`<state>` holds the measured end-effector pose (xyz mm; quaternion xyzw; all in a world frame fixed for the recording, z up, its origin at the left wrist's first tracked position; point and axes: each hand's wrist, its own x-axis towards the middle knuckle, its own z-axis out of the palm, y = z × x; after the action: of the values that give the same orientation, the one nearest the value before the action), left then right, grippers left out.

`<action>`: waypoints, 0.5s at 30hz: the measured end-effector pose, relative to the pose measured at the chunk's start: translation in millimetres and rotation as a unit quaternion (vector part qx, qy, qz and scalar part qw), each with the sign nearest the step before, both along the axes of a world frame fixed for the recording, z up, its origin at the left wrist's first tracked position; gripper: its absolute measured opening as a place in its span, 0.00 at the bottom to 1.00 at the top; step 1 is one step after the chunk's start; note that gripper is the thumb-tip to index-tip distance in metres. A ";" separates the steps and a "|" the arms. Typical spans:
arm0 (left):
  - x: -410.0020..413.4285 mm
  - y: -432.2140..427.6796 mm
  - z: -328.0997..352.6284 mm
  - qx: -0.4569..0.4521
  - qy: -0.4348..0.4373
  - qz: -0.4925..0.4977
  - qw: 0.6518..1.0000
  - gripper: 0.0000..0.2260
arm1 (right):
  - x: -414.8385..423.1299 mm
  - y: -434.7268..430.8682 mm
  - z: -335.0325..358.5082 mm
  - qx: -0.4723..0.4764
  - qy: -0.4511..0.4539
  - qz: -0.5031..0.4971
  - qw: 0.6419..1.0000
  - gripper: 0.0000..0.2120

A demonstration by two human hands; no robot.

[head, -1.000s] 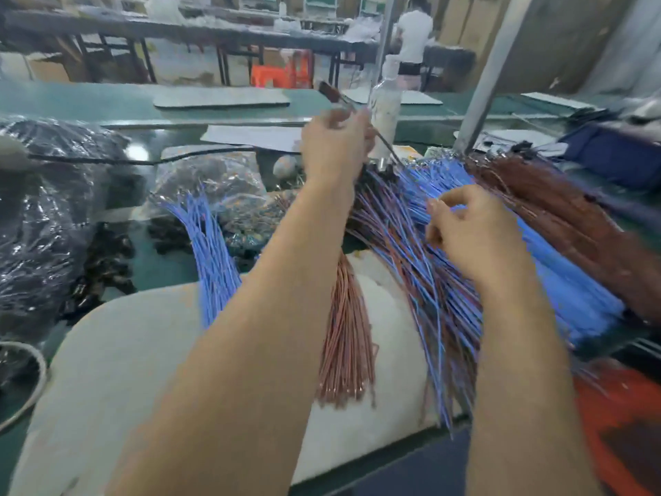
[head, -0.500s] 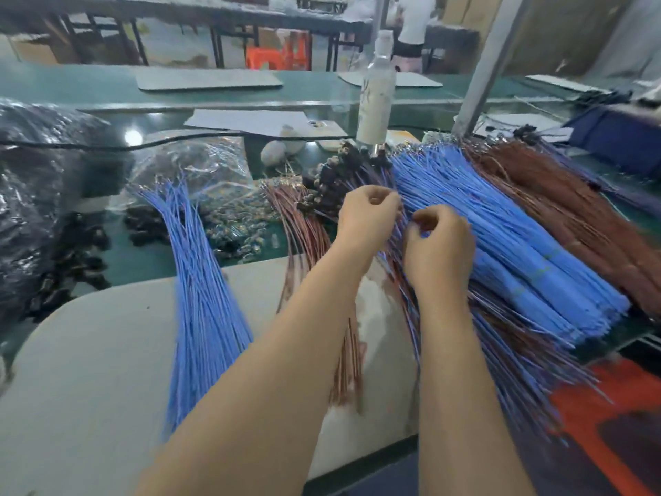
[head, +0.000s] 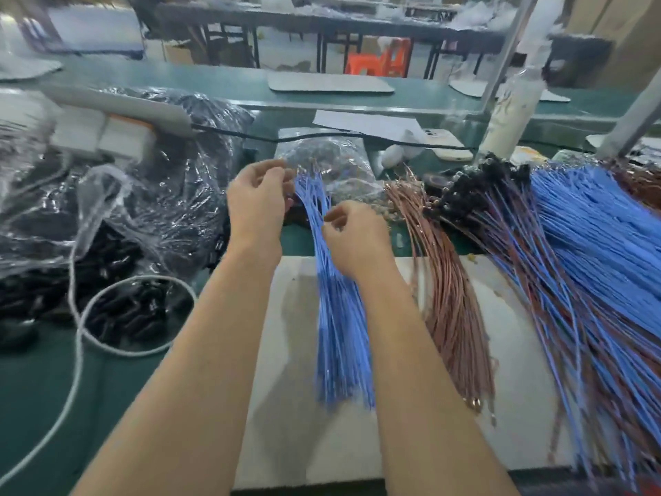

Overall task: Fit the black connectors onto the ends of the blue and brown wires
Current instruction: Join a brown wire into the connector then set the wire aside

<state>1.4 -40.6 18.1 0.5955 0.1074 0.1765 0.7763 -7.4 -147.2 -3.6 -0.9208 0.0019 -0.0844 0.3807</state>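
On your desk, across the white mat, the blue wires lie fanned, brown wires just beside. Your right hand pinches blue strands; your left hand hovers half-curled at their far tips, blur hiding whether it holds any. They're light and limp: grip near the tip. Two loose bundles, one per colour; black connectors heaped left.

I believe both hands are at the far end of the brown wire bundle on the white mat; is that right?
Not quite: in the head view the left hand and right hand are at the far end of the blue wire bundle on the white mat.
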 end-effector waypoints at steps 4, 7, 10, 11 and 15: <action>-2.9 45.5 2.8 -0.034 0.007 0.040 0.999 0.08 | 8.5 41.1 -2.7 -0.002 -0.013 0.039 0.999 0.13; -3.7 66.5 6.5 -0.056 0.002 0.049 0.997 0.08 | 19.8 61.5 -7.4 -0.037 -0.005 0.046 0.998 0.18; -3.3 75.1 9.5 -0.080 -0.009 0.049 0.996 0.08 | 31.9 74.1 -13.6 -0.063 -0.001 0.050 0.997 0.22; -2.7 76.3 9.8 -0.083 -0.011 0.050 0.995 0.08 | 35.4 77.1 -15.5 -0.066 -0.005 0.052 0.996 0.22; 1.8 77.5 8.5 -0.095 -0.012 0.051 0.994 0.08 | 45.5 89.6 -20.9 -0.097 -0.005 0.089 0.991 0.25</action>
<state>3.3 36.9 26.6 0.5102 0.1444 0.2123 0.8208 38.1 -57.7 -24.5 -0.9495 -0.0903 -0.0543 0.2956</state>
